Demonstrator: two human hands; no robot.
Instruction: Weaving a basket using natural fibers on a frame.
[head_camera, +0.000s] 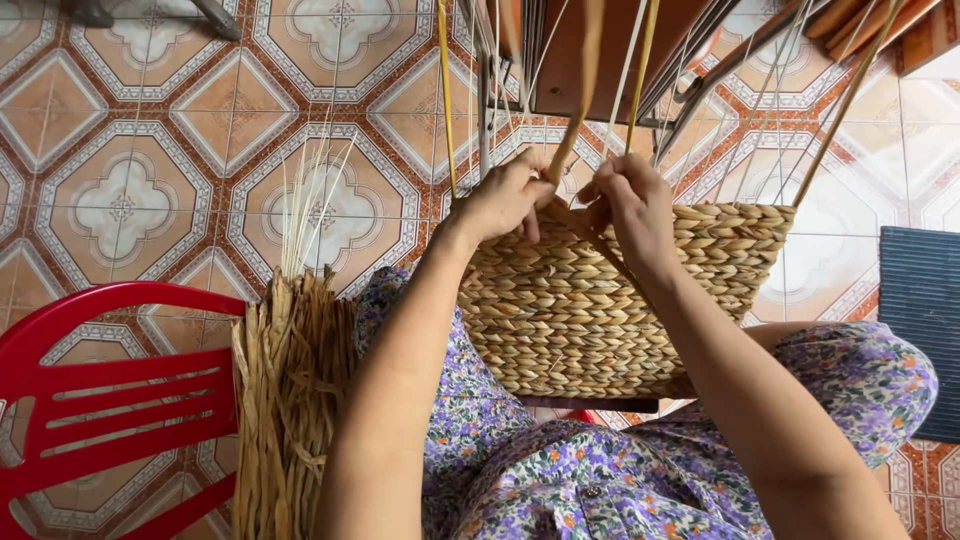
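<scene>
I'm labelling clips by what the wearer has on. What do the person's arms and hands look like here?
Both forearms are bare, with no sleeves reaching them. The left hand and right hand wear no gloves; no rings, watch or bracelets show. The only clothing in view is a floral garment, purple and white with orange and green touches, over the lap.

I see no packages, labels, signs or screens anywhere in this view from the head camera.
</scene>
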